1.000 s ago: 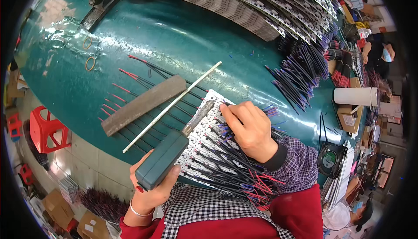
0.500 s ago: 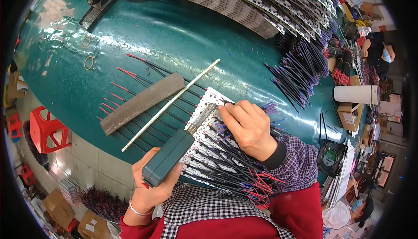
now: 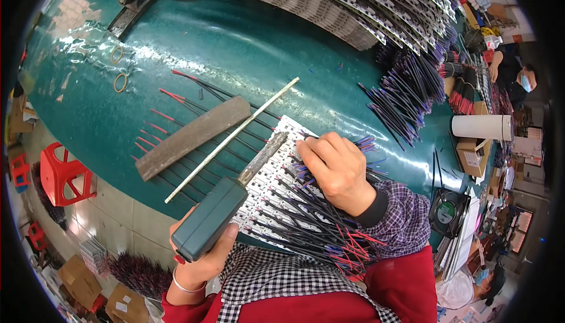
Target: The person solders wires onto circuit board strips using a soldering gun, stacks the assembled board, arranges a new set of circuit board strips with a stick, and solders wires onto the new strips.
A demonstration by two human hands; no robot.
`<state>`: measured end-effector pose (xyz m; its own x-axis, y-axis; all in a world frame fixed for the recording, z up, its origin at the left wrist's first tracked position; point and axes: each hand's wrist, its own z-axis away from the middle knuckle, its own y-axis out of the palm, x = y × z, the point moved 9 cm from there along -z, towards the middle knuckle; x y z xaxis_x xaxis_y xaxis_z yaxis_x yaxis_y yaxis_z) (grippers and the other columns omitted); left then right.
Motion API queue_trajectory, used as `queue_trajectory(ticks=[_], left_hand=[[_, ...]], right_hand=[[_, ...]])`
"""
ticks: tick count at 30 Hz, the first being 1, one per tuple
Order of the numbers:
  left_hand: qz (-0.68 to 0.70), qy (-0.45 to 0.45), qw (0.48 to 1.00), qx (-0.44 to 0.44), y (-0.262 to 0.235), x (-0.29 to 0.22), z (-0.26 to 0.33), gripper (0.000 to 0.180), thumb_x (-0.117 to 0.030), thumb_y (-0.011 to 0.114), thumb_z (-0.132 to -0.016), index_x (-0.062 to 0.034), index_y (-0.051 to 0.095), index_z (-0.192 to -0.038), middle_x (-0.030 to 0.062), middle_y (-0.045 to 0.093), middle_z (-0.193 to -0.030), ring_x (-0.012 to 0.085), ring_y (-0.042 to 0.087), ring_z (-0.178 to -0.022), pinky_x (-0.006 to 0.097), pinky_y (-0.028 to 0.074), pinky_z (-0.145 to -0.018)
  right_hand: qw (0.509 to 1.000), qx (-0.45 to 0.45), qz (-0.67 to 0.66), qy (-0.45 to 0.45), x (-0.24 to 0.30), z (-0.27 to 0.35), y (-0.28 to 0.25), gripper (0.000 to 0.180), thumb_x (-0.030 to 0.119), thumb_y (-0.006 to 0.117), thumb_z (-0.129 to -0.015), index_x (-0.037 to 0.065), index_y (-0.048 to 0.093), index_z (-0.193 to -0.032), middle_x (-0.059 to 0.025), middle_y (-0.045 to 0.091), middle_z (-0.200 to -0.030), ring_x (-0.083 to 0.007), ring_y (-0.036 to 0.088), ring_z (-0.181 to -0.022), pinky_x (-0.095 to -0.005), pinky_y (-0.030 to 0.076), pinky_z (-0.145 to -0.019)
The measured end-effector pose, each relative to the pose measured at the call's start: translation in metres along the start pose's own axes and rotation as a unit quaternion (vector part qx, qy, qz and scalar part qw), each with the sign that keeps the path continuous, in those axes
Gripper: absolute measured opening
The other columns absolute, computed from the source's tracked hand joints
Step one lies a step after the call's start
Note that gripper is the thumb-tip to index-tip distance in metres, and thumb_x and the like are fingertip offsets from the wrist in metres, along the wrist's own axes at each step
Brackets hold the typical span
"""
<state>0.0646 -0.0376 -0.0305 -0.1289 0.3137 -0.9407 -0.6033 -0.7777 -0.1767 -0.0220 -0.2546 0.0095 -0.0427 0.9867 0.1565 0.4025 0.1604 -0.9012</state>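
My left hand (image 3: 207, 259) is wrapped round the dark green body of a soldering gun (image 3: 210, 218). Its long, worn metal barrel reaches up and right over a white circuit board panel (image 3: 288, 125), the tip near the panel's upper part. My right hand (image 3: 338, 173) is closed in a pinch beside that tip, at the end of a thin dark wire mostly hidden by the fingers. Black wires (image 3: 294, 220) with red and blue ends lie across the panel toward me. More wires run left from the panel, under a pale thin stick (image 3: 232, 140) and a brown bar (image 3: 194, 138).
A tall stack of white panels (image 3: 306, 5) stands at the back, with bundles of black wires (image 3: 406, 99) to its right. A white tube (image 3: 481, 127), a cardboard box (image 3: 472, 157) and a black fan (image 3: 447, 212) are at the right. Two rubber bands (image 3: 120, 82) lie far left.
The soldering gun and my left hand have moved down and left, drawing the tip back a little from my right fingers. My right hand has stayed nearly in place.
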Motion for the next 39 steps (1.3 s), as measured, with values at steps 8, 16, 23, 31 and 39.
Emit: queue_trajectory(ticks=[8, 16, 23, 31, 39], left_hand=[[-0.064, 0.073, 0.994, 0.057, 0.013, -0.023, -0.007, 0.022, 0.001, 0.076, -0.077, 0.0051, 0.070, -0.098, 0.0108, 0.065, -0.082, 0.0183, 0.061, -0.064, 0.028, 0.048, -0.059], [-0.079, 0.079, 0.990, 0.083, 0.019, -0.025, -0.010, 0.018, 0.002, 0.077, -0.076, 0.0054, 0.068, -0.091, 0.0117, 0.066, -0.082, 0.0174, 0.063, -0.066, 0.027, 0.049, -0.060], [-0.110, 0.064, 0.987, 0.093, 0.019, -0.027, -0.011, 0.016, 0.001, 0.078, -0.076, 0.0046, 0.068, -0.088, 0.0110, 0.066, -0.078, 0.0178, 0.063, -0.063, 0.028, 0.049, -0.059], [-0.083, 0.073, 0.992, 0.058, 0.007, -0.015, -0.003, 0.020, 0.000, 0.077, -0.076, 0.0048, 0.070, -0.095, 0.0111, 0.067, -0.082, 0.0189, 0.063, -0.064, 0.028, 0.049, -0.058], [-0.089, 0.115, 0.987, 0.072, 0.012, -0.022, -0.004, 0.025, -0.001, 0.077, -0.077, 0.0053, 0.070, -0.101, 0.0123, 0.068, -0.085, 0.0188, 0.063, -0.063, 0.028, 0.049, -0.058]], right_hand=[[0.998, -0.030, -0.051, 0.003, -0.004, 0.002, -0.002, 0.029, 0.008, 0.065, -0.072, -0.003, 0.068, -0.098, -0.0067, 0.062, -0.089, -0.0200, 0.059, -0.076, -0.0312, 0.043, -0.059], [1.000, -0.013, 0.004, -0.024, 0.005, 0.000, 0.000, 0.028, 0.009, 0.064, -0.072, -0.004, 0.068, -0.096, -0.0071, 0.060, -0.087, -0.0192, 0.059, -0.076, -0.0302, 0.041, -0.058], [0.998, -0.002, 0.044, -0.051, 0.014, -0.002, 0.003, 0.027, 0.011, 0.062, -0.071, -0.005, 0.067, -0.092, -0.0072, 0.058, -0.085, -0.0190, 0.058, -0.079, -0.0297, 0.040, -0.057], [0.998, -0.001, 0.043, -0.047, 0.015, -0.002, 0.004, 0.025, 0.011, 0.061, -0.071, -0.004, 0.066, -0.091, -0.0068, 0.055, -0.081, -0.0193, 0.057, -0.078, -0.0300, 0.039, -0.057], [1.000, -0.002, -0.018, -0.002, 0.003, -0.003, -0.010, 0.028, 0.010, 0.065, -0.073, -0.001, 0.070, -0.098, -0.0075, 0.058, -0.084, -0.0192, 0.058, -0.076, -0.0309, 0.041, -0.057]])
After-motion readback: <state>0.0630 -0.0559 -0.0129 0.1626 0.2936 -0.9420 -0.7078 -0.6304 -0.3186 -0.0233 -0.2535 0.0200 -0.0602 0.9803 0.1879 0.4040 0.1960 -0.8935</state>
